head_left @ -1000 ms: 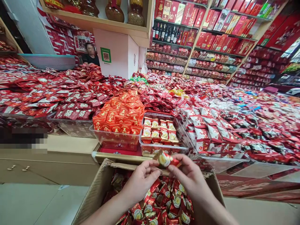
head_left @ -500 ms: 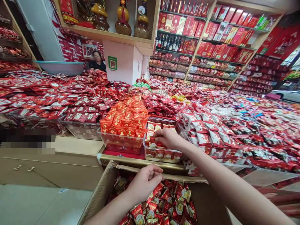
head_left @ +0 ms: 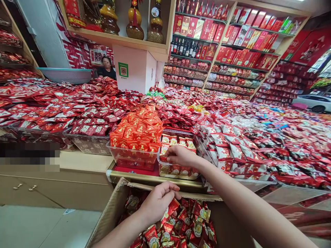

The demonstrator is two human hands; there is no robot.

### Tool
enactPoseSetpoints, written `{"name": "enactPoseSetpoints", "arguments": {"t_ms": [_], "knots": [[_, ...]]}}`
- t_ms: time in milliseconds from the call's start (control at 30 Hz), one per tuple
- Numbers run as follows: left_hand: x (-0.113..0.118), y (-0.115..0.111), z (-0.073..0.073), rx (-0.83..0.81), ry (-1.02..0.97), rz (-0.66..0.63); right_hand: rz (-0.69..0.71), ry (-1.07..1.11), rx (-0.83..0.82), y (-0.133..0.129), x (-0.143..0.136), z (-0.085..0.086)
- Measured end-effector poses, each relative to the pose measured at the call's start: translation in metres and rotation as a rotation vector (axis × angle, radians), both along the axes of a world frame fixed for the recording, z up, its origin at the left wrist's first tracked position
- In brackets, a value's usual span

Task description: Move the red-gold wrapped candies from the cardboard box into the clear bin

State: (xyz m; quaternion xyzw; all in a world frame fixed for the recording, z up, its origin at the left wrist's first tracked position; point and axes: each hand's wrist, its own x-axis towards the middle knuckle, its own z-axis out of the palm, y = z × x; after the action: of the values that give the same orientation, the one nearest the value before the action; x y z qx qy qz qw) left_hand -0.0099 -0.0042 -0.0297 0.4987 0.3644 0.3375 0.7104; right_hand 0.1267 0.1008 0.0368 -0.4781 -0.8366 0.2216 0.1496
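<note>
Red-and-gold wrapped candies (head_left: 198, 229) lie loose in an open cardboard box (head_left: 106, 215) at the bottom. Over the box's left part, my left hand (head_left: 159, 203) is curled round a red candy wrapper (head_left: 170, 208) that shows below its fingers. My right hand (head_left: 181, 155) reaches into a clear plastic bin (head_left: 178, 171), its fingers bent down at the bin's left side on the candies there; what its fingertips grip is hidden. Similar candies (head_left: 182, 141) stand in rows in that bin.
A clear bin of orange packets (head_left: 136, 136) adjoins on the left. White-and-red packets (head_left: 230, 148) are heaped to the right. Behind are more candy heaps, shelves of boxes (head_left: 240, 34), a blue basket (head_left: 66, 75) and a seated person (head_left: 106, 69).
My right hand has shifted slightly left and down within the clear bin. My left hand has stayed nearly still, with more of the red wrapper showing beside its fingers.
</note>
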Motion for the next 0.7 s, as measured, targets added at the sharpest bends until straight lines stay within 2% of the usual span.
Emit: {"name": "enactPoseSetpoints", "arguments": {"t_ms": [133,233,300,400,500,567,633,700], "knots": [[-0.004,0.000,0.013,-0.042,-0.094,-0.011,-0.113,0.083,0.127,-0.023,0.007,0.010],[-0.007,0.001,0.023,0.038,-0.199,0.107,-0.212,0.239,0.173,-0.058,0.013,0.015],[-0.007,0.004,0.025,0.107,-0.227,0.179,-0.243,0.343,0.051,-0.082,0.016,0.010],[-0.006,0.007,0.020,0.137,-0.241,0.219,-0.229,0.418,-0.189,-0.106,0.014,-0.011],[-0.003,0.007,0.014,0.125,-0.228,0.231,-0.235,0.509,-0.278,-0.116,0.010,-0.035],[-0.003,0.006,0.012,0.127,-0.197,0.233,-0.243,0.567,-0.294,-0.117,0.010,-0.043],[-0.004,0.004,0.013,0.158,-0.167,0.243,-0.229,0.587,-0.281,-0.115,0.015,-0.040],[-0.006,0.004,0.017,0.223,-0.132,0.276,-0.236,0.606,-0.188,-0.108,0.023,-0.027]]}}
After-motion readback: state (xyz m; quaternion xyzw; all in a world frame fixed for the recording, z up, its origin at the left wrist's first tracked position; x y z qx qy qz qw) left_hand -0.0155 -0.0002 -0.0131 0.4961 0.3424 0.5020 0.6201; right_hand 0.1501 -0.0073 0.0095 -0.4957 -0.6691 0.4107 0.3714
